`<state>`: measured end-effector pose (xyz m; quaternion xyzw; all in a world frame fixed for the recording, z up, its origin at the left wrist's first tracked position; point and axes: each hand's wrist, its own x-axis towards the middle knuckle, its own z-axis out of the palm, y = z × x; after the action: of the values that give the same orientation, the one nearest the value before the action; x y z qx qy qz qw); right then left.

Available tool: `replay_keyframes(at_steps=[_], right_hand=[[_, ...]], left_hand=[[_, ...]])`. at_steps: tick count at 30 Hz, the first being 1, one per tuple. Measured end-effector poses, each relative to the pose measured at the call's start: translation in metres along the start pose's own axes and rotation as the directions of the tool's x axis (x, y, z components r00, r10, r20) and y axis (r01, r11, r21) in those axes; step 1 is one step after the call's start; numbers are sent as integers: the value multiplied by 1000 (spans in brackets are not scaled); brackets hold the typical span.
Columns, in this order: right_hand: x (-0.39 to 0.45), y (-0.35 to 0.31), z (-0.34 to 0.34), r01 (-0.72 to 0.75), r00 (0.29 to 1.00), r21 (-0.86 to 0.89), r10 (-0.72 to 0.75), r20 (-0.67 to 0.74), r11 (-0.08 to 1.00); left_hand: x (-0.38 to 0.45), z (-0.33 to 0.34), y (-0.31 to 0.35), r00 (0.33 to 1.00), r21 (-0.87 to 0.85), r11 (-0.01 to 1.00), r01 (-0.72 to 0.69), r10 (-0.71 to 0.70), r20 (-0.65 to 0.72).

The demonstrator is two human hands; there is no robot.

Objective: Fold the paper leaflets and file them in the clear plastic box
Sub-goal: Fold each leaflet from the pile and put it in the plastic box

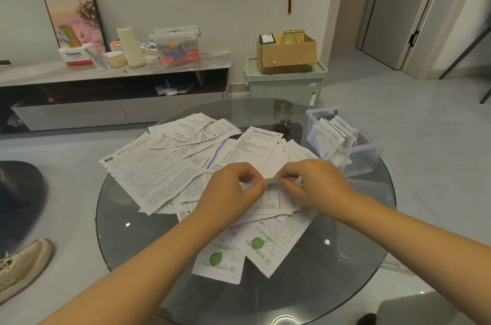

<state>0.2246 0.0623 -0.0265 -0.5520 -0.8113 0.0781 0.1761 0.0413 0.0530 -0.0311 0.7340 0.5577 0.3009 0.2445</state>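
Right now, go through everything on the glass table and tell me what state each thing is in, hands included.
left hand: pinching the folded leaflet's left end
right hand: pinching its right end
folded leaflet: creased into a narrow strip, held above the pile
loose leaflets: unfolded, spread overlapping
clear plastic box: open, partly filled with folded leaflets standing on edge
box lid: off, lying flat beside the pile

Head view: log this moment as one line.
left hand: pinching leaflet | right hand: pinching same leaflet | fold: mid-crease | clear plastic box: holds filed leaflets
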Motion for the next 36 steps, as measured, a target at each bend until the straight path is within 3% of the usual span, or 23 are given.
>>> replay_keyframes(at_steps=[5,11,14,20,24,27,31,33,36], right_hand=[[1,1,-13,-115,993,323,106,45,939],[-2,-6,-16,-231,971,412,184,151,882],[-2,-6,-21,-303,952,527,235,194,794],[-1,-4,-24,-475,876,782,295,381,403],[1,0,-26,-532,821,843,295,489,83],[2,1,-27,-534,802,843,275,530,-69],[2,2,-29,-548,783,806,204,588,-223],[3,3,-28,-579,776,799,191,601,-160],[3,5,-26,-595,795,784,269,544,175]], left_hand=[[2,-4,6,993,-182,982,59,-77,-94],[3,-2,14,986,-275,958,82,-119,-119],[4,-2,15,984,-368,921,126,-162,-69],[4,0,17,976,-521,827,210,-142,167],[4,1,20,954,-591,758,274,-140,264],[5,0,23,940,-668,669,327,-154,305],[3,0,21,971,-567,791,229,-147,187],[4,2,19,979,-547,812,204,-163,123],[6,4,17,984,-486,856,175,-170,55]])
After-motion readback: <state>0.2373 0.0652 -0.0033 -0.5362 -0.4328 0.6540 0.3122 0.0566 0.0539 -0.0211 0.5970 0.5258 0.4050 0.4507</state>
